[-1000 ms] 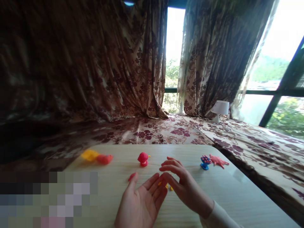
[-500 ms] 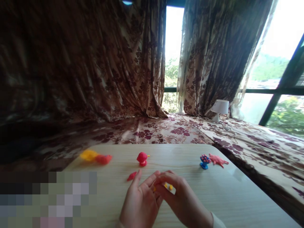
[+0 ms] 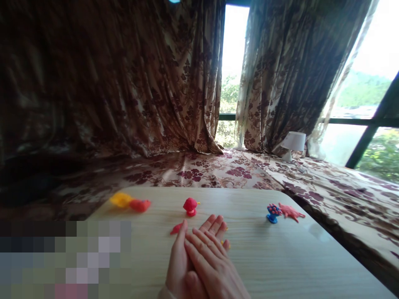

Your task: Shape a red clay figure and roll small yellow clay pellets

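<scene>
At the near middle of the pale table, the left hand lies palm up with its fingers extended, and the right hand rests nearly flat across it; whether anything lies between the palms cannot be told. Yellow bits show beside the left fingers, and a pink piece lies just beyond the left thumb. These appear to be modelling clay: presumably light, soft and easily dented, best pinched gently at the edges.

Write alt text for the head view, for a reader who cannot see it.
A right hand lies across an open left hand above a pale table; beyond them stand a red figure and a blue, pink-dotted figure.
</scene>
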Available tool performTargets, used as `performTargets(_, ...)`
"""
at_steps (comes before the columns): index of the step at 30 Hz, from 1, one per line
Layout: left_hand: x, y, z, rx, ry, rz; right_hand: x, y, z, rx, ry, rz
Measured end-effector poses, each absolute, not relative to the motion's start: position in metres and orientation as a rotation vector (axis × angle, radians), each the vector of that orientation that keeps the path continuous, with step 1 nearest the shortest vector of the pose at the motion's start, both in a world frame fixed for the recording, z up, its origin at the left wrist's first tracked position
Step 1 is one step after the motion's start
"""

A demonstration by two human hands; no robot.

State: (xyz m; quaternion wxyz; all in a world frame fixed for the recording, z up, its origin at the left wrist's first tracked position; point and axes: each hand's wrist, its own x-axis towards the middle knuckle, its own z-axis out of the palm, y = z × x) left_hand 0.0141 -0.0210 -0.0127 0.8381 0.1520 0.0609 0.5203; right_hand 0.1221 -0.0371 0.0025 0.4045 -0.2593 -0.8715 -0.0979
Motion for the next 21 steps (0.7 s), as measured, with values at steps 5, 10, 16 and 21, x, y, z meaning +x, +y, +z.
performTargets(5,0.002,-0.022,-0.009,0.327,0.12,1.158,0.1,-0.04,-0.032,-0.577,-2.069,-0.533)
performTargets(10,-0.001,-0.028,-0.004,0.302,0.123,1.157,0.1,-0.039,-0.038,-0.637,-1.972,-0.553)
performTargets(16,-0.005,-0.029,0.007,0.272,0.154,1.223,0.113,-0.041,-0.033,-0.581,-2.172,-0.609)
performTargets(21,-0.002,-0.029,0.005,0.341,0.092,1.129,0.105,-0.042,-0.036,-0.676,-2.107,-0.547)
